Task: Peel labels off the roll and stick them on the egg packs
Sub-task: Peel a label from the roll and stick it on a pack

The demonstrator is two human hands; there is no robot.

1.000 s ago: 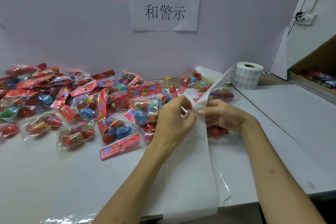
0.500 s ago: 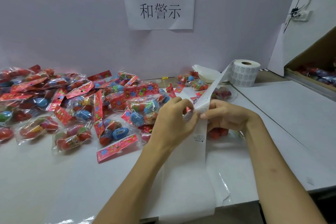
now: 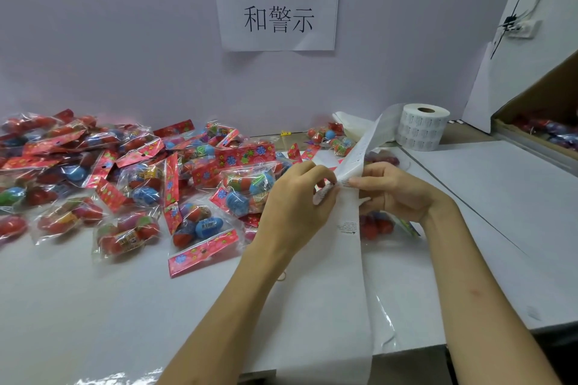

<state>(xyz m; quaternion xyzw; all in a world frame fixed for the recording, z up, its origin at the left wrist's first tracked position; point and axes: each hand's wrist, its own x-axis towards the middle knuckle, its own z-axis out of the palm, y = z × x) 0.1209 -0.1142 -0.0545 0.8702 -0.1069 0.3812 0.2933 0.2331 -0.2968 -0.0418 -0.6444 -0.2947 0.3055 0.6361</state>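
A white label roll (image 3: 423, 126) stands at the back right of the table. Its backing strip (image 3: 345, 259) runs down to my hands and over the table's front edge. My right hand (image 3: 392, 192) pinches the strip at its right edge. My left hand (image 3: 297, 200) pinches a small printed label (image 3: 323, 194) that is partly lifted off the strip. Many clear egg packs (image 3: 131, 184) with red flowered headers lie piled across the left and middle. One pack of red eggs (image 3: 377, 225) lies under my right hand, partly hidden by the strip.
A paper sign (image 3: 276, 0) hangs on the back wall. An open cardboard box (image 3: 544, 122) with more packs sits at the far right. A white bag (image 3: 350, 126) lies behind the roll's strip. The white table (image 3: 500, 212) ends near my forearms.
My hands have stayed together on the strip. The left thumb and fingers have lifted the label a little further from the backing. The view has shifted slightly.
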